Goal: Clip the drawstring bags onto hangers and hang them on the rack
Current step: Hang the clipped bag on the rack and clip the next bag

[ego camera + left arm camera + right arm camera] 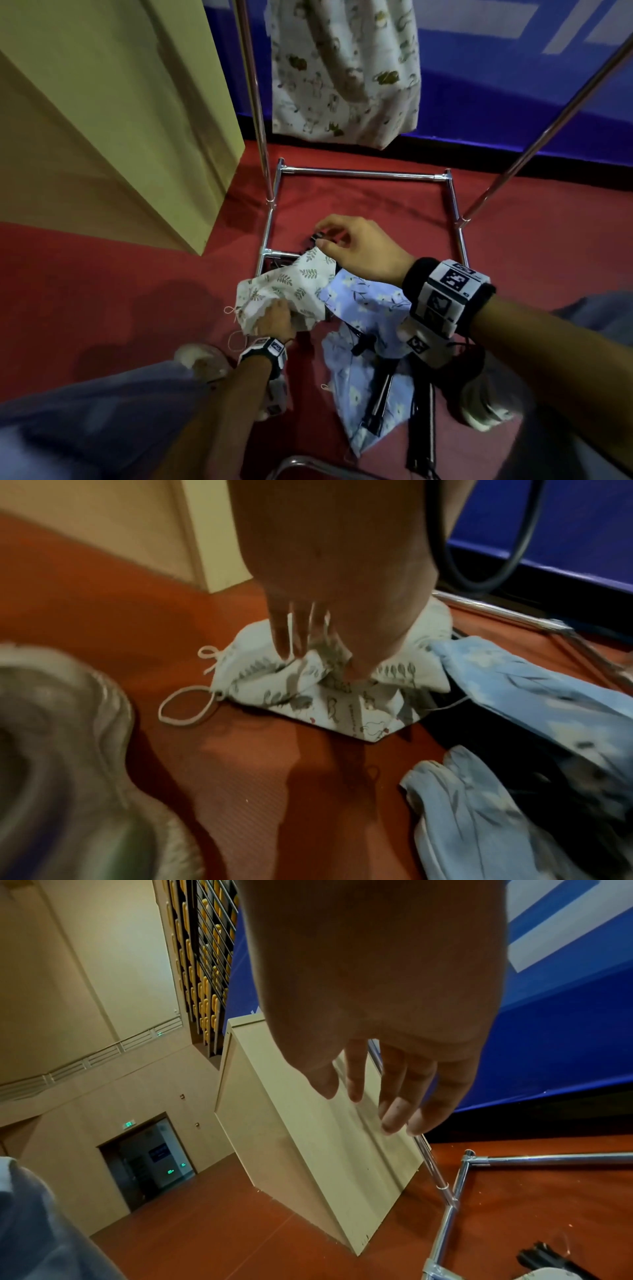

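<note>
A white leaf-print drawstring bag (294, 284) lies crumpled on the red floor. My left hand (274, 317) pinches its near end, with fingers and thumb dug into the cloth (322, 666). My right hand (320, 236) hovers over the bag's far corner, fingers loosely spread and holding nothing (342, 1093). A black hanger clip (317, 238) sits just under its fingertips and also shows low in the right wrist view (544, 1257). Two light blue floral bags (370, 301) lie beside the white one, over black hangers (380, 394). One printed bag (342, 68) hangs on the rack.
The rack's chrome base frame (363, 173) lies on the floor around the far side of the bags, with uprights (257, 102) rising at left and right. A tall beige cabinet (102, 120) stands at left. My shoes (205, 363) flank the pile.
</note>
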The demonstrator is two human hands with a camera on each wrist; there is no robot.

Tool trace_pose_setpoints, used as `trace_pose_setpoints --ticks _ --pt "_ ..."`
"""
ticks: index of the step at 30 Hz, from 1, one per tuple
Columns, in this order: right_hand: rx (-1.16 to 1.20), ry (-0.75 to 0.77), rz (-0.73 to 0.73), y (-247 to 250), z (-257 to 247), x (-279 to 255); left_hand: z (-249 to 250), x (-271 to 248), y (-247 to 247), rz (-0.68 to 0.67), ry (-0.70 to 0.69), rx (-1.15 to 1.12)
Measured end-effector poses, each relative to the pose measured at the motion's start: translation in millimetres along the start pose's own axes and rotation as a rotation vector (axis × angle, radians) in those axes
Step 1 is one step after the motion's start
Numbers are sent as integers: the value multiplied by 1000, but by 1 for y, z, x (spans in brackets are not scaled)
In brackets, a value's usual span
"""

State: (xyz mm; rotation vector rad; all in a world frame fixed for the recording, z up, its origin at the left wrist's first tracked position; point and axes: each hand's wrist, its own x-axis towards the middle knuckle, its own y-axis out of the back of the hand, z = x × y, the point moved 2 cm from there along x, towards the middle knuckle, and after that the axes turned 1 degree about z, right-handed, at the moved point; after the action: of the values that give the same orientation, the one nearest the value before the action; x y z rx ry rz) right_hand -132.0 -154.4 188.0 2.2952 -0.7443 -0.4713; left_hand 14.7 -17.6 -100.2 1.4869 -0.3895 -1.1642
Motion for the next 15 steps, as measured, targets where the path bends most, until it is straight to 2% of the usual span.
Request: trace_pose_setpoints --ticks 2,5,6,9,11,15 --pt "4 -2 4 -3 3 3 -6 7 1 111 160 -72" --pt "-10 -2 9 -5 7 3 -27 16 5 154 264 -165" --pt "-13 -4 8 -6 8 2 -34 22 2 126 286 -153" --pt "-1 -24 4 -7 13 1 -52 32 -1 -16 188 -100" --pt "5 -36 0 -5 14 -1 -55 34 4 -8 92 -160" --pt "-16 -56 -35 2 13 -8 -45 36 30 -53 1 -184"
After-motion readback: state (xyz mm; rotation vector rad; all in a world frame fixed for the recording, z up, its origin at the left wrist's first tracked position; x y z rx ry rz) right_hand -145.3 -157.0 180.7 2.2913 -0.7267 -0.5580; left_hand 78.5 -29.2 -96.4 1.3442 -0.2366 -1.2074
